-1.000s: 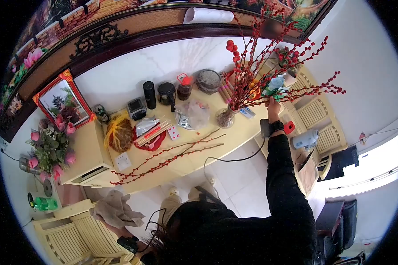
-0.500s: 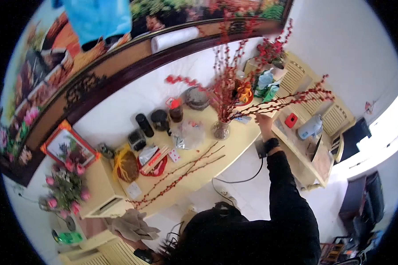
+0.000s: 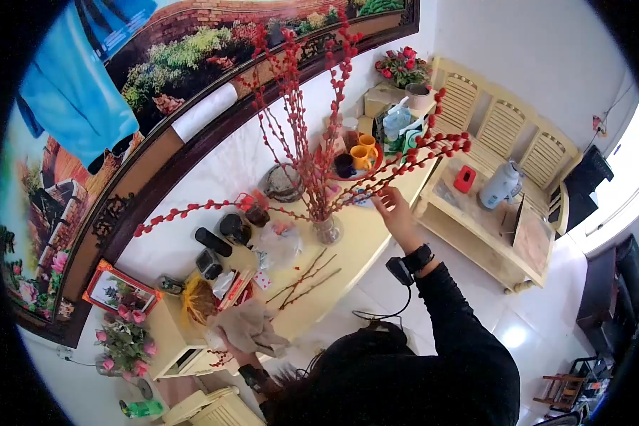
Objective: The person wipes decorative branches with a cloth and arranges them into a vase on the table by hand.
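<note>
A glass vase [image 3: 328, 231] stands on the cream table [image 3: 348, 264], holding tall branches with red berries [image 3: 302, 142]. My right hand [image 3: 396, 213] is raised to the right of the vase, its thumb and a finger pinched at a low berry branch. A grey-brown cloth [image 3: 250, 328] hangs from my left hand [image 3: 240, 355], over the table's front edge. Cut twigs [image 3: 309, 280] lie on the table between the cloth and the vase; the cloth covers part of them.
Behind the twigs stand a plastic bag [image 3: 278, 247], a black cylinder [image 3: 213, 242] and a yellow bag [image 3: 199, 302]. Orange cups [image 3: 363, 156] sit on a tray. To the right, a low table [image 3: 468, 231] bears a kettle [image 3: 501, 186]. Pink flowers [image 3: 126, 341] are at left.
The view has turned and shifted right. The vase's branches are spread differently, with one now reaching far left. My left hand has brought the cloth up over the table edge and loose twigs.
</note>
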The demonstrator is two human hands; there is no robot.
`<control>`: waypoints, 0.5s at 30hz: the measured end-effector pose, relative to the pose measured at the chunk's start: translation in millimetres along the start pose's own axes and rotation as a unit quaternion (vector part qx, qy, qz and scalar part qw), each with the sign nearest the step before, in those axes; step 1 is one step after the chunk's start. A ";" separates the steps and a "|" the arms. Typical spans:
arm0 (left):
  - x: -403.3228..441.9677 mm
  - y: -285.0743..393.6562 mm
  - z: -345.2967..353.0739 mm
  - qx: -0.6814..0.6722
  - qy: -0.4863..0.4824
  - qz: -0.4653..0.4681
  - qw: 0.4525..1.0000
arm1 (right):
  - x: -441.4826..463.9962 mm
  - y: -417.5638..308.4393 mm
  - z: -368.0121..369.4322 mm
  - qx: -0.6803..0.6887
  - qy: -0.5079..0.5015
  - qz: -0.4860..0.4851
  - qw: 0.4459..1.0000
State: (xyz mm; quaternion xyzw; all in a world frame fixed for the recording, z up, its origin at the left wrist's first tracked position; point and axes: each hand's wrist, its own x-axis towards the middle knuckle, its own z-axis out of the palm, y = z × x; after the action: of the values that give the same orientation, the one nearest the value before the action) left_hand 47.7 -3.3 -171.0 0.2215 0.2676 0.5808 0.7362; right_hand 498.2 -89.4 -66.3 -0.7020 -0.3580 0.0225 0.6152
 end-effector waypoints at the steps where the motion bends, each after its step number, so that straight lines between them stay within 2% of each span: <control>1: -2.0 -8.6 7.3 -0.050 -0.087 -0.036 0.994 | 1.7 1.1 -0.2 0.019 -0.012 -0.016 1.000; 5: -21.2 -51.3 40.7 -0.004 -0.018 -0.020 1.000 | 11.8 22.6 -0.1 -0.002 -0.075 -0.085 0.994; 9: -49.0 -71.9 32.1 -0.011 0.048 -0.027 0.998 | 14.9 18.4 1.5 0.048 -0.088 -0.119 0.988; 10: -57.0 -73.6 25.3 -0.026 0.023 -0.015 0.999 | 16.0 17.8 1.8 0.017 -0.090 -0.152 0.984; 12: -70.5 -75.0 21.0 -0.058 -0.029 0.010 0.998 | 15.2 7.3 1.8 0.057 -0.083 -0.157 0.982; 15: -98.2 -66.1 31.4 -0.021 0.010 0.012 1.000 | 16.4 -4.3 2.4 0.083 -0.078 -0.152 0.982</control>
State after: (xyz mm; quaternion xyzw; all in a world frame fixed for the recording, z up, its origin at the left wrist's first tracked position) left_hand 98.9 -114.4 -175.9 0.2033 0.2599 0.5975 0.7308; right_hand 507.3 -78.8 -56.4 -0.5820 -0.5040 0.0127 0.6380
